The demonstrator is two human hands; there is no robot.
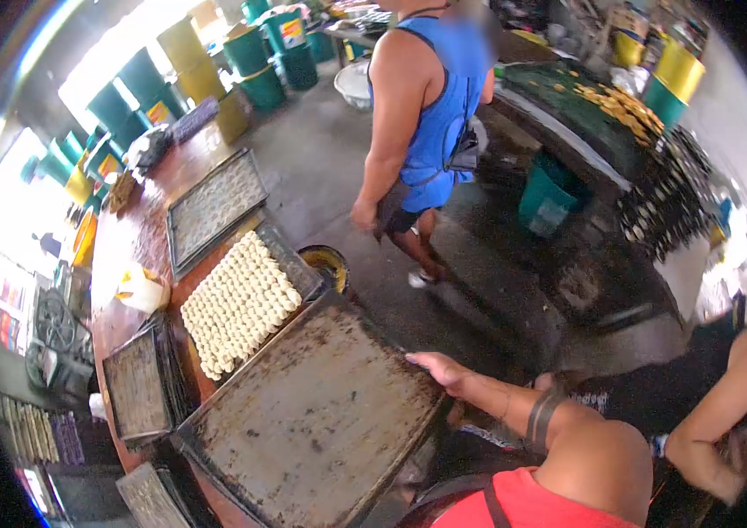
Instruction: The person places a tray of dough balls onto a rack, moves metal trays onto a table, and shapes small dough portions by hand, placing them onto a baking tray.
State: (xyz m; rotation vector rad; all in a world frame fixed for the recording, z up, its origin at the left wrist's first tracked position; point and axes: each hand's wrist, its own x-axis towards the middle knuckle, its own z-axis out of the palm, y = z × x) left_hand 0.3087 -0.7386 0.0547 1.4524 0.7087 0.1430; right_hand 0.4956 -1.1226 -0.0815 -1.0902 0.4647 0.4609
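Note:
A large, worn metal baking tray point(316, 414) lies tilted across the near part of the view, with dark stains on its bare surface. My right hand point(442, 371) grips its right edge, with fingers at the rim. My left hand does not show. Just past the tray's far edge sits another tray point(290, 255) holding rows of small, pale, shaped dough pieces point(239, 304). Farther back on the table is a third tray point(215, 211) with pale rounds on it.
Stacked dark trays point(140, 387) and a white tub point(142, 290) stand on the reddish table point(114, 255). A person in a blue tank top point(444, 97) stands beyond. Another person's forearm point(730, 414) is at right. Green buckets point(549, 194) and a rack of flat brown pieces point(624, 110) stand farther off.

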